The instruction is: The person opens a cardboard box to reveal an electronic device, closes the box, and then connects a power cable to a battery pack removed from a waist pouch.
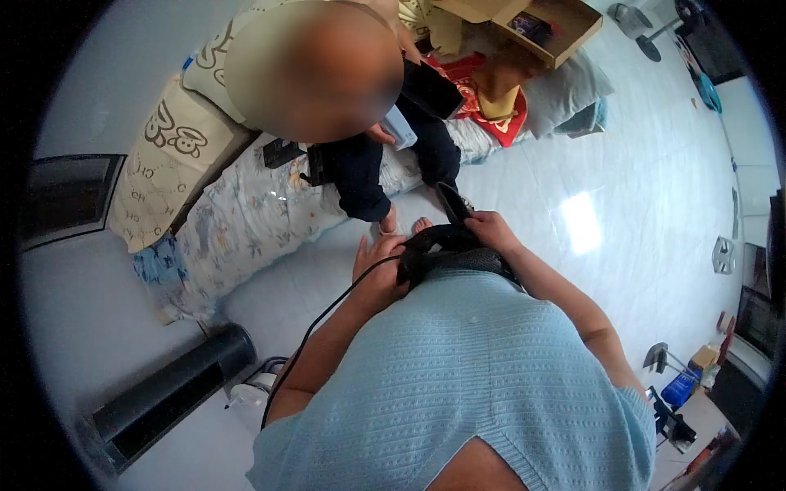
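Note:
A black waist bag (446, 245) with a mesh-like surface sits at the front of my waist, below the light blue knit top. My left hand (379, 268) is at its left side, fingers curled over its edge, one finger stretched out. My right hand (491, 231) is closed on a black strap-like flap (452, 201) that sticks up at the bag's right side. A thin black cable (327, 309) runs from the bag past my left forearm. What lies inside the bag is hidden.
Another person in dark trousers (358, 184) sits ahead on a patterned low bed (254, 221), holding a pale box (399, 128). An open cardboard box (573, 49) and grey pillow (569, 94) are at the back. A black tower-shaped appliance (176, 397) lies lower left.

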`<state>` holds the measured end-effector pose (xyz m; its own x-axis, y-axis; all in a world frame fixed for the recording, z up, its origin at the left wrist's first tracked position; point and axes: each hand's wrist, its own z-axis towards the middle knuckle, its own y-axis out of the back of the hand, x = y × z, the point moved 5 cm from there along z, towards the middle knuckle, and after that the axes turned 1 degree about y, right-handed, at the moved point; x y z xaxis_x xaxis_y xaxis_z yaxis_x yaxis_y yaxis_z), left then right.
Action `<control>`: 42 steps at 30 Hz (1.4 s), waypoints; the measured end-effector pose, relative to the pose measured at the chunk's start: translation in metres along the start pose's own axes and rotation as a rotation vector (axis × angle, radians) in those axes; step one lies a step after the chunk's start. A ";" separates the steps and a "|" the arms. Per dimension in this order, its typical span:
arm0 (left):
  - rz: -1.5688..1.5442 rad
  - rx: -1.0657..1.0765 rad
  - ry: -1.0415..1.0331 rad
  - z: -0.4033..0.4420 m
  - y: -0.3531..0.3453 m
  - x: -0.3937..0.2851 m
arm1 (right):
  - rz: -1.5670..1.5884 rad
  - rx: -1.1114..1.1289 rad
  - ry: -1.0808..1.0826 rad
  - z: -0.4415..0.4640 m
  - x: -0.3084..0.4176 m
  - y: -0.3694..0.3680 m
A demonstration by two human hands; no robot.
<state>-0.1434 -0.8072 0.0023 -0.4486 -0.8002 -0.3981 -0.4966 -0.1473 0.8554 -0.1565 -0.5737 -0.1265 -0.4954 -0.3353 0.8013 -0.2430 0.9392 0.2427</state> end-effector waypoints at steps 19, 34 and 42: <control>0.026 -0.190 -0.057 -0.002 0.058 -0.038 | -0.025 -0.001 0.101 -0.025 0.032 -0.003; -0.118 -0.058 0.133 -0.016 0.113 -0.047 | -0.177 -0.063 0.174 -0.031 0.052 -0.006; -0.602 -0.209 0.103 -0.037 0.117 -0.016 | -0.179 -0.050 0.206 -0.027 0.035 -0.005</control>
<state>-0.1672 -0.8332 0.1212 -0.0578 -0.5925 -0.8035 -0.4791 -0.6896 0.5430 -0.1502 -0.5881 -0.0844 -0.2674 -0.4785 0.8364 -0.2675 0.8708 0.4126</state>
